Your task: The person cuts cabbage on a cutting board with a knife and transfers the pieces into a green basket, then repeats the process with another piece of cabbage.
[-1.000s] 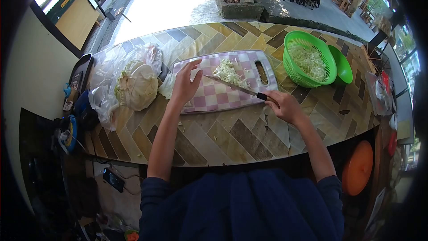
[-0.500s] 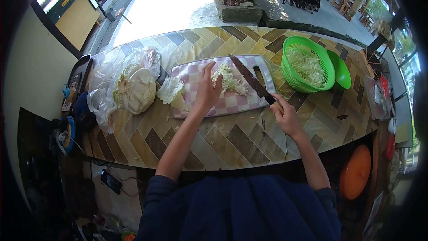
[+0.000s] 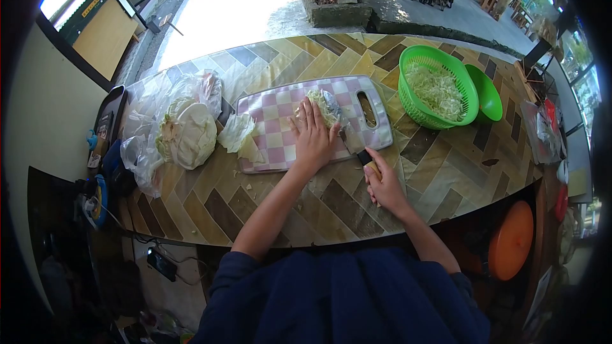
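Observation:
My right hand [image 3: 384, 183] is wrapped around the handle of a knife [image 3: 368, 160] at the near right edge of the cutting board [image 3: 271, 109], which has a pink and white check. The knife's blade slants up and left across the board, shiny beside the pile of shredded cabbage [image 3: 319, 98]. Fingers stretched, my left hand [image 3: 313, 140] lies over the near left side of the shreds and hides part of them. Loose cabbage leaves [image 3: 238, 132] rest over the board's left edge. Farther left, a partly cut cabbage [image 3: 189, 134] sits against a clear plastic bag [image 3: 141, 143].
A green colander [image 3: 411, 97] of shredded cabbage stands right of the board, beside a green bowl [image 3: 489, 99]. Dark trays [image 3: 108, 118] line the table's left end. An orange round lid or stool top [image 3: 511, 240] shows below the table's right side.
My left hand has moved right and down onto the shreds, its fingers now flat. My right hand has brought the knife left and nearer me, its blade now beside the pile.

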The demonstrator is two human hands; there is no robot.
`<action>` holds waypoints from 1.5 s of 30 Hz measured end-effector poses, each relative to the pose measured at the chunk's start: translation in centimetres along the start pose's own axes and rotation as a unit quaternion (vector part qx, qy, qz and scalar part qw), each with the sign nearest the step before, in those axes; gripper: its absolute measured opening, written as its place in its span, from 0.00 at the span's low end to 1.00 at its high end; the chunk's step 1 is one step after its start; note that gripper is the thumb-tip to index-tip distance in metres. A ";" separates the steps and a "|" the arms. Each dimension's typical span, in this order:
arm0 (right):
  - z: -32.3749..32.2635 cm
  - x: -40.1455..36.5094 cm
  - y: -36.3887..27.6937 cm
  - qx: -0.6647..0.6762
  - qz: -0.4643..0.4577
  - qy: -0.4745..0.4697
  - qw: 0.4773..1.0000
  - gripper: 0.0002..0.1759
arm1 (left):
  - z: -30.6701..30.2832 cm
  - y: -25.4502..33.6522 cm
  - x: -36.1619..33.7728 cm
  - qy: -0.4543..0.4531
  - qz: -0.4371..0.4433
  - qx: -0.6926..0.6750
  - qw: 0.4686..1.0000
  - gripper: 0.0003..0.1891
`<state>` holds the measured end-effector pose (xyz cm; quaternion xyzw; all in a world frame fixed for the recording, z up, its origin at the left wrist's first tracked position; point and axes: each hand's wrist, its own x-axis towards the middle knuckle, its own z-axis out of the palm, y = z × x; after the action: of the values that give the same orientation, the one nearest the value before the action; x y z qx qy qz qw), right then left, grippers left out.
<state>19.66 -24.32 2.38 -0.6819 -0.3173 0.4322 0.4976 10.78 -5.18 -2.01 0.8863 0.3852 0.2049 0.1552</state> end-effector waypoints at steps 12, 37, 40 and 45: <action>-0.5 -0.3 -1.0 0.189 0.063 -0.060 0.978 0.27 | -1.5 0.6 0.1 0.016 0.031 -0.029 0.999 0.39; -8.3 -3.3 -8.1 0.201 0.011 -0.036 0.979 0.28 | -6.2 11.0 5.1 0.121 0.135 0.026 0.983 0.35; -11.9 -4.1 -9.8 0.189 -0.008 0.009 0.982 0.28 | -5.7 15.3 7.9 0.144 0.182 -0.002 0.973 0.36; -18.7 -4.6 -10.2 0.117 -0.051 0.088 0.988 0.28 | -2.9 21.7 12.1 0.084 0.223 -0.069 0.969 0.36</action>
<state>34.61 -32.73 15.83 -0.6369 -0.2539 0.3788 0.6216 30.31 -10.06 12.85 0.9167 0.1740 0.3342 0.1332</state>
